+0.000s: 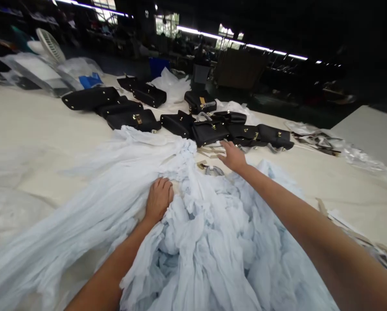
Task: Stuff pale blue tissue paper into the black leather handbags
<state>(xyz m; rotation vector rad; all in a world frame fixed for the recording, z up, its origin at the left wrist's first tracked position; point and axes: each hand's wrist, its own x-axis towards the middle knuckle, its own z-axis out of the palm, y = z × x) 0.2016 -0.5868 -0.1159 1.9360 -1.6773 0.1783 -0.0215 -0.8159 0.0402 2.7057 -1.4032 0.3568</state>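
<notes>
A large heap of crumpled white tissue paper (209, 233) spreads over the near part of the table. My left hand (160, 198) lies in its middle, fingers curled down together onto the paper; the fingertips are hidden. Further forward and to the right, my right hand (232, 156) reaches out over the table with its fingers apart and nothing visible in them. Its fingertips are close to the front edge of a black handbag (209, 131) with gold-coloured fittings. Just left of and below that hand lies a small strap piece with metal hardware (214, 170), partly wrapped in clear film.
More black handbags, such as one at the left (89, 98) and one at the right (275, 136), form a row across the cream table (28, 116). Clear plastic and strips (322, 142) lie to the right. A white fan (51, 45) stands at the far left.
</notes>
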